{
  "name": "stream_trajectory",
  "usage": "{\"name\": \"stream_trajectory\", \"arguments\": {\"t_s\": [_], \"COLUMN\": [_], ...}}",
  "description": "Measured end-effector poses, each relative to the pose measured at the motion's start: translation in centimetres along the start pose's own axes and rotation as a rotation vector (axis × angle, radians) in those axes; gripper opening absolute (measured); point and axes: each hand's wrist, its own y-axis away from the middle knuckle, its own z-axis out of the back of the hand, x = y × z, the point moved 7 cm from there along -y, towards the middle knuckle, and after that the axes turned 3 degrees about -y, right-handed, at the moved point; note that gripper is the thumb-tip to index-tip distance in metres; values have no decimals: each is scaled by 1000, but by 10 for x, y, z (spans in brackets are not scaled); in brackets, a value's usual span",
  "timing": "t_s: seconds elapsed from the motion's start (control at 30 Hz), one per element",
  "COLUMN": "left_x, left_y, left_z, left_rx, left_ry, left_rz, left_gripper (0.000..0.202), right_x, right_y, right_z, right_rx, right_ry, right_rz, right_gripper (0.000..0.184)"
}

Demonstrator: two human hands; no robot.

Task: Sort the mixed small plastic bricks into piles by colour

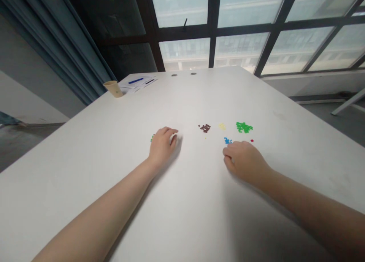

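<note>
On your white table [85, 159] lie brown pieces [204, 128], yellow pieces [222, 126], green pieces [244, 127], blue pieces [227, 141], and, farther off, a paper cup [113, 89] and papers [137, 83].

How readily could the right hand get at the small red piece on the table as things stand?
Probably readily: the right hand rests on the white table just short of the red piece, with nothing apparent between them. The blue pieces lie off to the left.

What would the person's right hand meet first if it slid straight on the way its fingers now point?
Probably the left hand, resting on the white tabletop; the small blue pieces near the right hand's fingertips seem just off that line, though depth is hard to judge.
</note>
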Motion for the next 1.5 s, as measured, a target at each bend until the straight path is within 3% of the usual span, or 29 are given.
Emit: {"name": "stream_trajectory", "arguments": {"t_s": [0.07, 0.17, 0.43, 0.6, 0.7, 0.8, 0.93, 1.07, 1.5], "left_x": [11, 19, 18, -4, -28, -49, -63, -63, -60], "left_y": [-5, -5, -4, 1, 14, 27, 35, 38, 39], "left_z": [6, 2, -5, -7, -11, -15, -17, -25, -34], "left_rx": [-44, -18, 5, -53, -8, 70, 144, 247, 349], "left_ry": [-284, -471, -510, -236, 14, 142, 289, 390, 467], "left_rz": [-9, 17, -17, -257, -407, -460, -427, -317, -160], "left_gripper": [28, 27, 24, 20, 19, 18, 14, 12, 8], "right_x": [15, 27, 32, 33, 33, 34, 33, 34, 33], "right_y": [8, 17, 15, 16, 16, 16, 16, 15, 15], "right_z": [-11, -27, -37, -39, -40, -39, -39, -39, -40], "right_rx": [142, 305, 338, 347, 345, 331, 332, 335, 297], "right_ry": [-21, -35, -52, -55, -59, -60, -72, -63, -55], "right_rz": [1, -20, 30, 30, 36, 46, 35, 44, 46], "right_gripper": [19, 17, 17, 15, 16, 17, 19, 20, 18]}}
